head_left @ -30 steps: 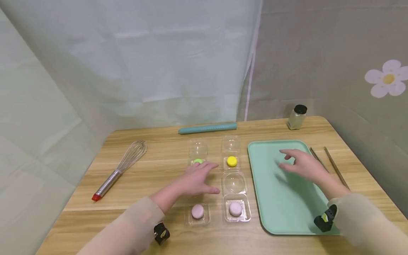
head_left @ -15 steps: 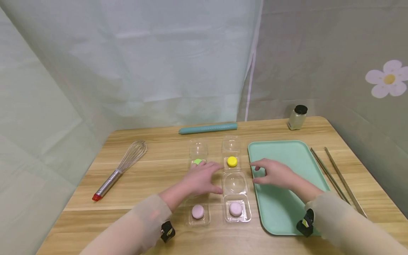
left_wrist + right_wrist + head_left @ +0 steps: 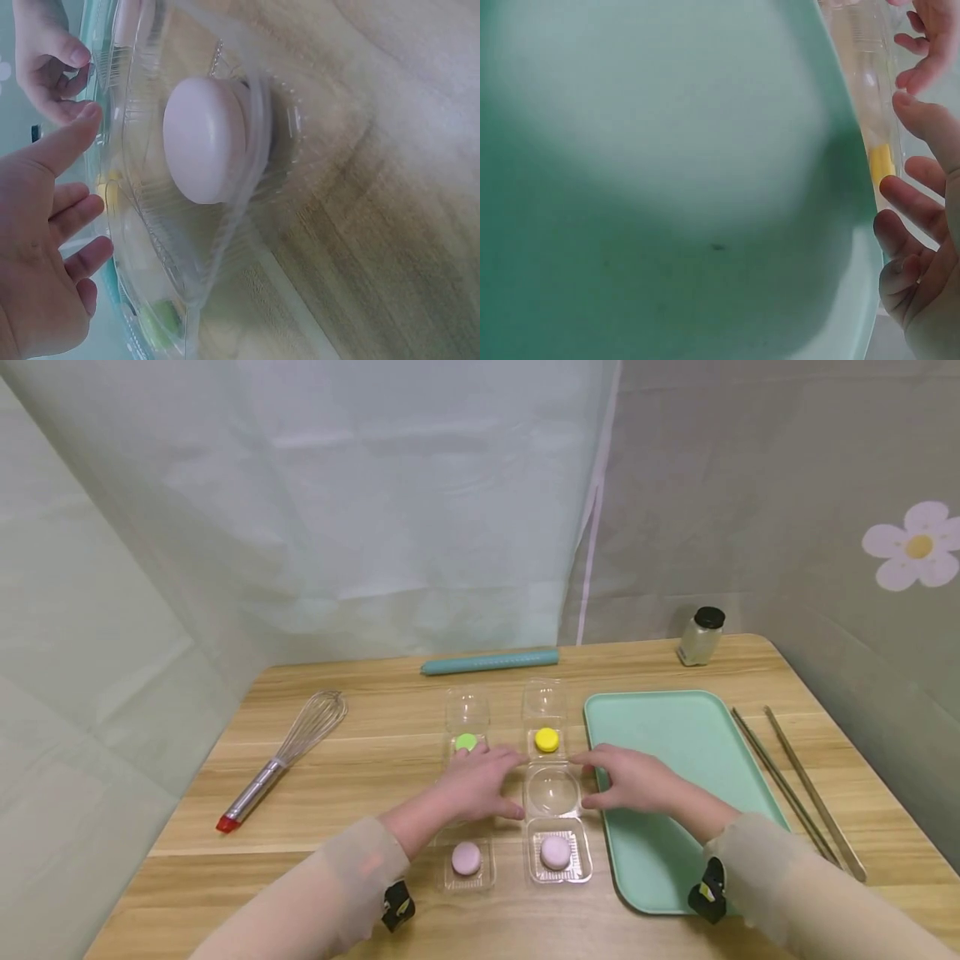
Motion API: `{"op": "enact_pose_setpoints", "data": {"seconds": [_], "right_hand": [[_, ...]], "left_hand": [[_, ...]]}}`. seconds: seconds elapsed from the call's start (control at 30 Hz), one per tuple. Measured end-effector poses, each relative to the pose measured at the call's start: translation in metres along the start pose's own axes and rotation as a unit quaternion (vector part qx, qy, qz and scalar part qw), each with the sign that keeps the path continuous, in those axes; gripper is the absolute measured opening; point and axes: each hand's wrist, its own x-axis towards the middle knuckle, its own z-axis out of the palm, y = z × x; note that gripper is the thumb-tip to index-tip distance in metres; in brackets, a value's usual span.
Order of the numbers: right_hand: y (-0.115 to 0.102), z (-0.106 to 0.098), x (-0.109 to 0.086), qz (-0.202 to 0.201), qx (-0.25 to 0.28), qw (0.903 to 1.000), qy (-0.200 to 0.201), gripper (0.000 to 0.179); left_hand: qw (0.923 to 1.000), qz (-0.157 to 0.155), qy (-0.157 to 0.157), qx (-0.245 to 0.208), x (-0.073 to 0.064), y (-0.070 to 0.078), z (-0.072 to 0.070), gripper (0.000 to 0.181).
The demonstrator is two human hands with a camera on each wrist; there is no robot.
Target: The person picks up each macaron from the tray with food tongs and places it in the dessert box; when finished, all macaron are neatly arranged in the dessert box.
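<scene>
While the left hand (image 3: pixel 483 783) and right hand (image 3: pixel 633 781) face each other, fingers loosely spread and holding nothing, a clear plastic hinged container (image 3: pixel 553 817) lies unfolded on the wood-grain surface (image 3: pixel 375 777) between them. Long axis runs away from the person: lid (image 3: pixel 552 790) points away, between the hands; square base (image 3: pixel 559 877) at the near end, holding a round pale pink macaron (image 3: pixel 556 852). Can't tell if either hand touches the lid. Round yellow macaron (image 3: pixel 547 740) just beyond both hands; pale green rectangular tray (image 3: pixel 667 718) under the right hand.
</scene>
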Motion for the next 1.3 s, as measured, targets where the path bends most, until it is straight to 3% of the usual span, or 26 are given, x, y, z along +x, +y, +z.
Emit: {"op": "enact_pose_setpoints", "data": {"seconds": [0.63, 0.97, 1.3], "right_hand": [[-0.0040, 0.0058, 0.0028, -0.003, 0.017, 0.9998, -0.005, 0.070], [-0.0038, 0.0038, 0.0041, -0.010, 0.066, 0.9976, 0.017, 0.082], [-0.0070, 0.0001, 0.0026, -0.032, 0.098, 0.9934, 0.049, 0.086]], "left_hand": [[0.9993, 0.007, 0.011, 0.037, 0.0010, 0.0018, 0.0053, 0.077], [0.9986, 0.008, 0.050, -0.010, 0.0004, -0.0011, 0.0017, 0.076], [0.9944, 0.034, 0.082, -0.058, -0.0003, -0.0047, 0.0013, 0.080]]}}
